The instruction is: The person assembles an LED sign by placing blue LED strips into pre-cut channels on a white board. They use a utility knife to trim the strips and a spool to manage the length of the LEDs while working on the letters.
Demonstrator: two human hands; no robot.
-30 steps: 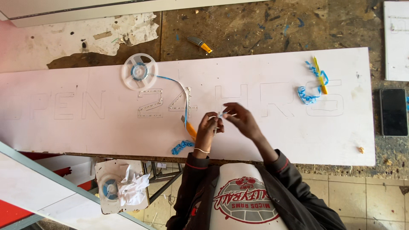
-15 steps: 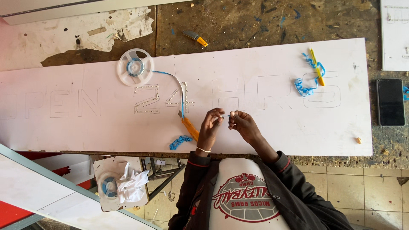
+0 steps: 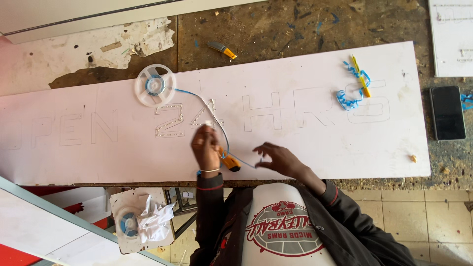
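A long white board with grooved letter and digit outlines lies across the bench. A white reel rests on it, and a thin blue strip runs from the reel past two studded digits. My left hand presses the strip's white end down at the second digit. My right hand sits lower right, pinching the strip's free blue tail between its fingertips. An orange utility knife lies between my hands, next to my left wrist.
A curl of blue tape with a yellow tool lies on the board's right part. A black phone sits on the bench at far right, another yellow knife behind the board. A second reel and crumpled paper rest below the bench.
My hands, pinched together at the board's front edge, have parted. The left went up to the digit with the strip's end; the right drew away to the right.
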